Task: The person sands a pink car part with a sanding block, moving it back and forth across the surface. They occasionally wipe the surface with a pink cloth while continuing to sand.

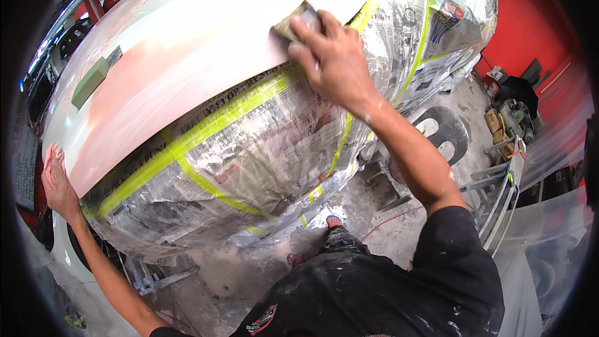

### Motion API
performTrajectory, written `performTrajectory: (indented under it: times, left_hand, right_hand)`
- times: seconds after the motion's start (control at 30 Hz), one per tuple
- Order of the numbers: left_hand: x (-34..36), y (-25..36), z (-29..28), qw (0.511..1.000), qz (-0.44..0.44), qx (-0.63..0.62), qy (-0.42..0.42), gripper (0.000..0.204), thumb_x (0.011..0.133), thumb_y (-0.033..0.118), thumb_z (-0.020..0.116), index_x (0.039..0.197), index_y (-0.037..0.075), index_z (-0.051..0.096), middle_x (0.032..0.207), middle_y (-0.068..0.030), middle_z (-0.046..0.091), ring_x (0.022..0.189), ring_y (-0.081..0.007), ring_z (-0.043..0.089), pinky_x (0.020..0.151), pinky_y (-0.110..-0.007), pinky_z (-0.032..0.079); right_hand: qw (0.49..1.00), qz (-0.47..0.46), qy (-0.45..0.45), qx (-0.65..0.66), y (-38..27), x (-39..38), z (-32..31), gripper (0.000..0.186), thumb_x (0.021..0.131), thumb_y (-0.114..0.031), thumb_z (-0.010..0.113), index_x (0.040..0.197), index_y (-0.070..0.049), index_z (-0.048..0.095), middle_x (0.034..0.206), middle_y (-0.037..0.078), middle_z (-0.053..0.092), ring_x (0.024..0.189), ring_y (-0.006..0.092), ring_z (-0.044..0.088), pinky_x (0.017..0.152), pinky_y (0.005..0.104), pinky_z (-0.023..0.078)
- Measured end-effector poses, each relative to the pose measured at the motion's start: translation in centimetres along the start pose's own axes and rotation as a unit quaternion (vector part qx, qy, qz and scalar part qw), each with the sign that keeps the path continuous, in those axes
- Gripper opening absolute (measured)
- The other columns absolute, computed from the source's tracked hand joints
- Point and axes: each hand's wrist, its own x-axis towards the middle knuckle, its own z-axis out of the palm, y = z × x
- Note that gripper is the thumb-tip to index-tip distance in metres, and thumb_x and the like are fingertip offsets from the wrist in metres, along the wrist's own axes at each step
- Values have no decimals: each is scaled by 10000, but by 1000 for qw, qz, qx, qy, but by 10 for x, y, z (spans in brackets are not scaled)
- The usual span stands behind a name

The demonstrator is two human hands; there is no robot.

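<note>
My right hand (340, 65) grips a worn, folded piece of sandpaper (284, 27) and presses it to the pale car panel (237, 9), close to the panel's masked edge. Part of the sandpaper is hidden under the fingers. At the far left, my left hand (59, 184) lies against the panel's corner with its fingers stretched out, pinkish dust on them, holding nothing. Pinkish sanded patches show on the white surface. On the panel between my hands rests a green sanding block (90, 82), with a small grey sandpaper piece (115, 56) beside it.
Newspaper (268, 156) and yellow-green masking tape (218, 120) cover the car's side below the panel. A metal ladder (499, 187) and clear plastic sheeting (561, 237) stand at the right. Tools and boxes (499, 125) lie by the red wall (530, 31).
</note>
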Motion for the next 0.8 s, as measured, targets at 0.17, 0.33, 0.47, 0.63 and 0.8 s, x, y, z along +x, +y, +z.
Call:
performTrajectory:
  times: [0.17,0.33,0.47,0.63,0.8]
  left_hand:
    - [5,-14,0,998,13,-54,1,331,1093,79,505,1333,-145,549,1378,-213,623,1212,-257,646,1081,-348,520]
    - [1,-9,6,999,-18,45,-9,336,1096,58,480,1359,-145,530,1393,-213,611,1237,-254,631,1102,-346,502]
    - [0,-17,-10,998,9,-54,-20,353,1111,76,444,1379,-148,498,1459,-224,553,1307,-272,582,1142,-366,465]
    - [5,-11,2,996,-19,-87,-16,382,1117,102,445,1408,-143,483,1458,-219,555,1315,-268,577,1158,-376,448]
    - [2,-11,-7,999,-22,-28,-34,388,1116,107,451,1413,-140,481,1455,-215,561,1316,-261,577,1153,-368,452]
  right_hand:
    - [999,33,-35,20,110,64,9,449,987,-456,638,1329,-176,711,1221,272,694,981,407,727,927,451,566]
    - [980,137,-143,-20,133,88,12,457,993,-460,603,1322,-163,712,1251,224,701,1056,395,720,904,445,568]
    - [998,-39,-51,-28,64,25,-14,437,979,-427,642,1368,-233,690,1358,333,600,1079,501,689,1005,519,536]
    - [983,77,-166,7,170,102,5,491,973,-493,598,1299,-149,729,1176,191,740,966,370,744,930,424,571]
    - [980,56,-193,5,151,94,-2,495,977,-451,576,1313,-114,713,1174,211,737,1037,378,719,961,417,541]
